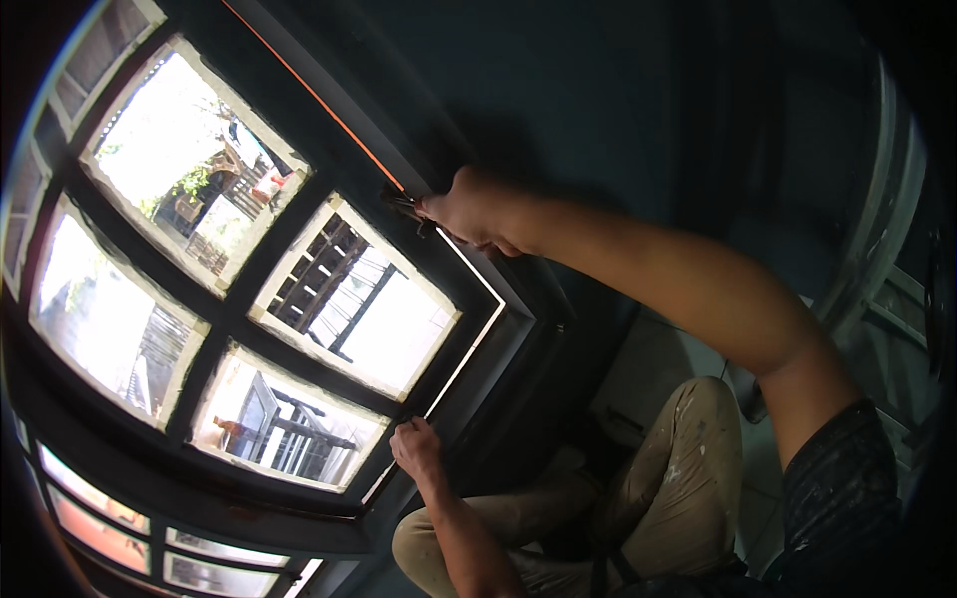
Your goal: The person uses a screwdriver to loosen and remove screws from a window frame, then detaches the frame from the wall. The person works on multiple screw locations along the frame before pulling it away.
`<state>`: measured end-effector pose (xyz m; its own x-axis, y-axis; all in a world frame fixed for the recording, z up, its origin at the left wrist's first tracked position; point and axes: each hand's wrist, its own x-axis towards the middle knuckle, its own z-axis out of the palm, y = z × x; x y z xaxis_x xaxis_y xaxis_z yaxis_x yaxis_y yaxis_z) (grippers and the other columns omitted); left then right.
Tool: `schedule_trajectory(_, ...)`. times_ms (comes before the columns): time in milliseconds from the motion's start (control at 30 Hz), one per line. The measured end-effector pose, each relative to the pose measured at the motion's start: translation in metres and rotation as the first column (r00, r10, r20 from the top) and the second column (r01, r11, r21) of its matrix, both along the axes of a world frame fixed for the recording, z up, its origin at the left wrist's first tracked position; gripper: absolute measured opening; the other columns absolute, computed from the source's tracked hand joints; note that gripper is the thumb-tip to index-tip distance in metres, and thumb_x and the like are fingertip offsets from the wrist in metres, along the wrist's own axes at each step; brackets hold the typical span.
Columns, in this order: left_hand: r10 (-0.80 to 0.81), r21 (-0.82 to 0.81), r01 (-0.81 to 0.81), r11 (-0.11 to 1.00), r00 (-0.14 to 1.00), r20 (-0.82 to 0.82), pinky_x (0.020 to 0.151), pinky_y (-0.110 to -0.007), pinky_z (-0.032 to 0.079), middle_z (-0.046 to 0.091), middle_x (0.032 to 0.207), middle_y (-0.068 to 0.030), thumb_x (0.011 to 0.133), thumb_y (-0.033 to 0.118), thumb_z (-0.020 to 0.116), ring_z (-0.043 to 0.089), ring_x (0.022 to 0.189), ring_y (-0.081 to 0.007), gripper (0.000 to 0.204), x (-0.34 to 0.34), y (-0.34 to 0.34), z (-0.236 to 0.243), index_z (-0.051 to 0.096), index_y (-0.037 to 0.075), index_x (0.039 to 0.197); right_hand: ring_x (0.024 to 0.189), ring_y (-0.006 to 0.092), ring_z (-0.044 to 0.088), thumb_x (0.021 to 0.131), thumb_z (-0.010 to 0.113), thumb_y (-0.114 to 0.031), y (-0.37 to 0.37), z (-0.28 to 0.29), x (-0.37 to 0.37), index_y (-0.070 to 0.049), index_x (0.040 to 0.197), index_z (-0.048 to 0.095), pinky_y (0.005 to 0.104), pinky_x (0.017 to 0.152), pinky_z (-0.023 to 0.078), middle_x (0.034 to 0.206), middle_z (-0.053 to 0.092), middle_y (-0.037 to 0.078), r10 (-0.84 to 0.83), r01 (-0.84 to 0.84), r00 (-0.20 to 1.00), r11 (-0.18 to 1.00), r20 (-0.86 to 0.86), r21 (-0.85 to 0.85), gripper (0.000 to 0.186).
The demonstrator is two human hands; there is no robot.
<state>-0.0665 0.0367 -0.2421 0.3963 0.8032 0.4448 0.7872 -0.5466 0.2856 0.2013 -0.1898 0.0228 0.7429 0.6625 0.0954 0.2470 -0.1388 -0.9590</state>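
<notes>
My right hand (474, 211) is closed on a small dark tool (404, 202), too unclear to identify, at the edge of a dark-framed window (249, 311). A thin orange line (319, 105) runs up along the frame from there. Lower down, my left hand (417, 447) has curled fingertips against the same frame edge, beside a thin light-filled gap (459, 365); whatever they grip is hidden. The panes (354, 319) have pale, uneven borders, and bright outdoor structures show through them.
My bent legs in paint-spotted khaki trousers (678, 468) are below, over a tiled floor (658, 364). A dark panel (598, 90) fills the upper middle. A pale rail structure (887, 299) stands at the right, and another multi-pane section (219, 573) at lower left.
</notes>
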Motion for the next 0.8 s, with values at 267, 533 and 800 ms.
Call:
schedule_trajectory(267,0.012,-0.040,-0.012,0.999,1.000,0.000,0.096,-0.058,0.052,0.075,0.099,-0.0286,0.101,0.033,0.056,0.069,0.101,-0.0493,0.045,-0.003,0.003,0.001,0.077,-0.005,0.089,0.045,0.0125,0.044,0.107,0.059,-0.026,-0.020,0.019,-0.016,-0.005,0.086,0.064,0.0331,0.041,0.036,0.066,0.056,0.005,0.073,-0.053,0.974,0.994,-0.214,0.094,0.030)
schedule_trajectory(533,-0.008,-0.042,0.008,0.999,1.000,0.006,0.095,-0.059,0.052,0.074,0.099,-0.0299,0.100,0.031,0.056,0.069,0.100,-0.0501,0.044,-0.004,0.002,0.000,0.077,-0.005,0.088,0.076,0.0342,0.078,0.105,0.064,-0.028,-0.011,0.005,-0.013,0.002,0.095,0.074,0.0439,0.071,0.062,0.085,0.076,0.022,-0.095,0.197,0.601,0.980,0.794,-0.032,0.033)
schedule_trajectory(800,-0.012,-0.062,0.014,0.998,0.999,0.043,0.092,-0.061,0.053,0.074,0.097,-0.0312,0.099,0.032,0.057,0.070,0.098,-0.0514,0.044,-0.004,-0.002,0.006,0.077,-0.005,0.088,0.081,0.0321,0.080,0.103,0.061,-0.017,-0.018,0.004,-0.025,0.001,0.090,0.076,0.0456,0.079,0.064,0.084,0.077,0.019,-0.061,0.221,0.149,0.975,0.987,0.027,0.027)
